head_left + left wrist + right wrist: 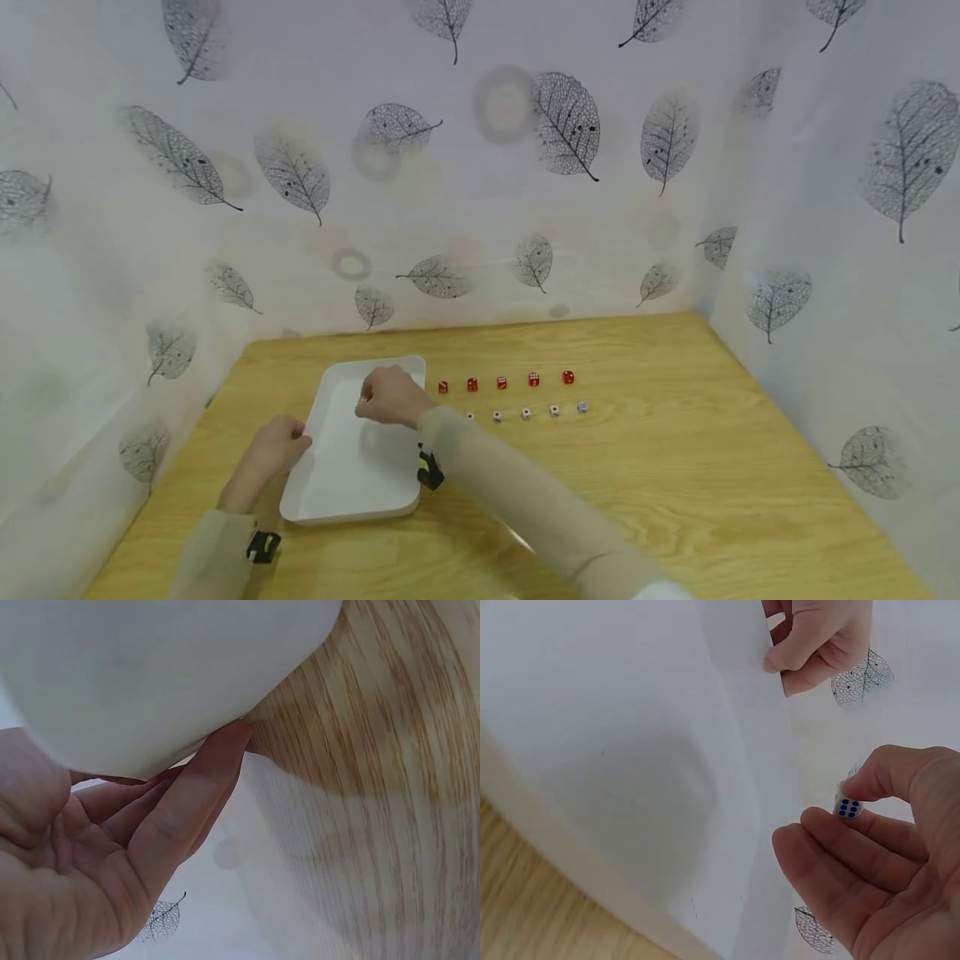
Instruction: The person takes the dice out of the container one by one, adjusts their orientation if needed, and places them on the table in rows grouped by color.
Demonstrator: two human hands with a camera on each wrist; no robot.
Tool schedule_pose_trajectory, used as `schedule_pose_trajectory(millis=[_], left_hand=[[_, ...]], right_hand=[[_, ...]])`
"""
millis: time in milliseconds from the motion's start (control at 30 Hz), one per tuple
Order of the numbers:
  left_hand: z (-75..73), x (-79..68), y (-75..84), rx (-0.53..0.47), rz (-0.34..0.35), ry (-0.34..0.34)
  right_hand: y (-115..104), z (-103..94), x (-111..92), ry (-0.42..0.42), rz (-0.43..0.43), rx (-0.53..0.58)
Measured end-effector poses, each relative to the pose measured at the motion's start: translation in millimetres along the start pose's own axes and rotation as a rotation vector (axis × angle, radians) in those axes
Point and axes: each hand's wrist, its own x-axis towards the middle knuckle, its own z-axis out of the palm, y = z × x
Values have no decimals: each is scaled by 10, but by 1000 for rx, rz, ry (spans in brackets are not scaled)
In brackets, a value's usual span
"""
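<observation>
A white die with blue pips [848,808] is pinched between the thumb and fingers of my right hand [395,395], which hangs over the white tray [352,475]. My left hand [273,450] grips the tray's left rim, its thumb on top and its fingers beneath the edge, as the left wrist view shows. To the right of the tray, several white dice [526,413] stand in a row on the table. Behind them runs a row of several red dice [502,382]. Within the tray no dice show, though my right hand and forearm cover part of it.
The wood-grain table [675,467] extends right and forward of the tray. A white curtain with leaf prints [480,167] encloses the back and both sides. My right forearm [532,500] crosses low over the table's front, partly covering the left end of the white row.
</observation>
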Motion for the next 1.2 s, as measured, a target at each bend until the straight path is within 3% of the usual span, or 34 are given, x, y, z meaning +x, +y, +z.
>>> schedule_pose_trajectory(millis=[167,533,733,967,1200], left_hand=[[-7,-6,5,3,1,-16],[-7,22,19,44,-16,-32],[-8,6,4,36,11,-26],[-1,19,-8,45,12,-26],[18,15,-32,31,36,-3]], right_hand=[[116,-125,-88,21,-51,-28],[482,-457,-369,34,-45,36],[717,-507,-470,69,-69,-11],[882,-552,-594,50,-47,43],[1034,-628,-715,46,-61,-9]])
